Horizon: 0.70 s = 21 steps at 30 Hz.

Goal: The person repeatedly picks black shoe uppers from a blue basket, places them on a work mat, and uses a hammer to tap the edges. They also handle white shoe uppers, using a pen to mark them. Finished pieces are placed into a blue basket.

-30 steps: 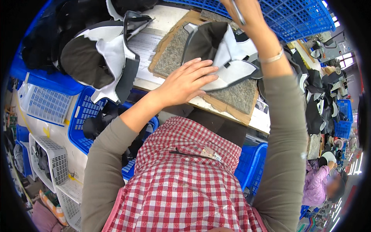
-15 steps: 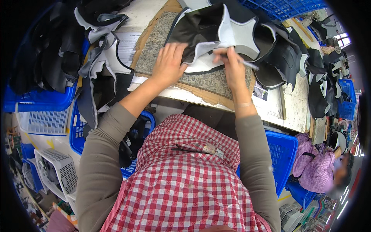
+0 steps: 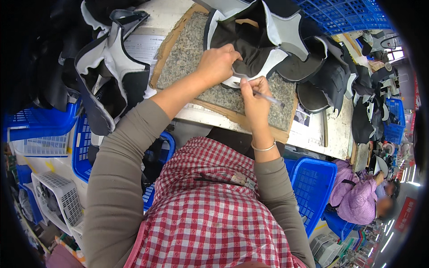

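So a black and white fabric piece [image 3: 257,49] is being marked up right now, by the look of it. It lies on a grey speckled pad [image 3: 187,53] set on a brown board [image 3: 232,117] on the workbench [image 3: 333,129]. The left hand [image 3: 217,65] is pressed down on the near edge of the piece, fingers curled over it so it's pinned flat. The right hand [image 3: 252,96] is closed around a thin pen [image 3: 267,97], pinched between thumb and fingers, with the hand right at the white edge of the piece. Whether the tip is actually touching the fabric can't be told, since the hand hides it.

Judging from that, the marking step looks to be mid-way. What it calls for next is probably a steady line drawn along the white edge, with the piece kept pinned so it isn't dragged by the pen.

More cut pieces of the same kind are stacked at the left of the bench [image 3: 109,76] and spread out to the right [image 3: 330,76].

As for containers: a blue crate [image 3: 80,152] sits under the bench on the left, with dark stuff inside that can't be made out well. A white basket [image 3: 60,201] is lower left, contents unclear. Another blue crate [image 3: 313,187] stands on the right; nothing can be seen in the part that shows. A further blue crate [image 3: 346,15] is up at the far edge.

A person in a purple top [image 3: 355,201] is seated off to the right.
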Motion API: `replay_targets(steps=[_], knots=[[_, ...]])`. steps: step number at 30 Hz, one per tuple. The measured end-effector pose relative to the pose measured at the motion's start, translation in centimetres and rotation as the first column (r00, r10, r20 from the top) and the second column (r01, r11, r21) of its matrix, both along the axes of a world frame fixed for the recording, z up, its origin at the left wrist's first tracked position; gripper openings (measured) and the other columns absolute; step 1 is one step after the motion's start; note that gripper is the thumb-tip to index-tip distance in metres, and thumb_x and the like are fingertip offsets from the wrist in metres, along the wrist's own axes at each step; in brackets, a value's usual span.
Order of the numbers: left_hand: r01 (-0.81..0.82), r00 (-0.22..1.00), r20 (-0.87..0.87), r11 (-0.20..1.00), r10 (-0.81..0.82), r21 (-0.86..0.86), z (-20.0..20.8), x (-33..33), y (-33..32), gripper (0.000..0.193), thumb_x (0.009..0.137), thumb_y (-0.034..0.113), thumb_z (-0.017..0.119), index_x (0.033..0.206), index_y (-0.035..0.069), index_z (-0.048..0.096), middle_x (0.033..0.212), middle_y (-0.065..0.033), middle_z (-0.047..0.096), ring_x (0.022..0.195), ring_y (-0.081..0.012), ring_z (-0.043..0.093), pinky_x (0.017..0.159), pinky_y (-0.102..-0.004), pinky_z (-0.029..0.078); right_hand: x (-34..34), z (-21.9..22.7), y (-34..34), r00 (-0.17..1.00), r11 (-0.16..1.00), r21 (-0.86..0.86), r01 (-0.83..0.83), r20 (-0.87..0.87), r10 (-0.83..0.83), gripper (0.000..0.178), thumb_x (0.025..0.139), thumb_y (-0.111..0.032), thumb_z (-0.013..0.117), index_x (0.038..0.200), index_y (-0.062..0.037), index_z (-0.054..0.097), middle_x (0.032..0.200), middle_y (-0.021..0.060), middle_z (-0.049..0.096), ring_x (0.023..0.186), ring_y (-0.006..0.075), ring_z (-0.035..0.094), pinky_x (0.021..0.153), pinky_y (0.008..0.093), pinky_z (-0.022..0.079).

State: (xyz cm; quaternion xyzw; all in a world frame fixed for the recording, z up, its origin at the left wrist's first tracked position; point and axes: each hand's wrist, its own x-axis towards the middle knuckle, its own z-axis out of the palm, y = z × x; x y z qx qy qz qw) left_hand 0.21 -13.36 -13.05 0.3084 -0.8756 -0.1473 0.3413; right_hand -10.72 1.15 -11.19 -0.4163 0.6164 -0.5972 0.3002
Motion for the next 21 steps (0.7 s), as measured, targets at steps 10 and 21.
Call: replay_targets(steps=[10, 21], knots=[[0.032, 0.997, -0.071, 0.995, -0.025, 0.099, 0.5, 0.4, -0.5, 0.026, 0.087, 0.034, 0.075, 0.099, 0.011, 0.08, 0.096, -0.0049, 0.071, 0.087, -0.0309, 0.071, 0.075, -0.0409, 0.056, -0.5, -1.0, -1.5, 0.935, 0.992, -0.039, 0.12, -0.332, -0.126, 0.03, 0.094, -0.017, 0.075, 0.078, -0.0022, 0.054, 0.067, 0.0019, 0.059, 0.063, 0.0066, 0.05, 0.056, 0.0277, 0.044], [0.037, 0.998, -0.058, 0.997, -0.034, 0.066, 0.3, 0.2, -0.5, 0.028, 0.086, 0.036, 0.074, 0.101, 0.012, 0.079, 0.098, -0.0045, 0.071, 0.087, -0.0303, 0.071, 0.076, -0.0425, 0.057, -1.0, -1.2, -1.0, 0.961, 0.999, -0.038, 0.028, -0.275, -0.037, 0.026, 0.096, -0.015, 0.073, 0.081, -0.0031, 0.055, 0.069, -0.0004, 0.058, 0.066, 0.0045, 0.048, 0.057, 0.0245, 0.041]])
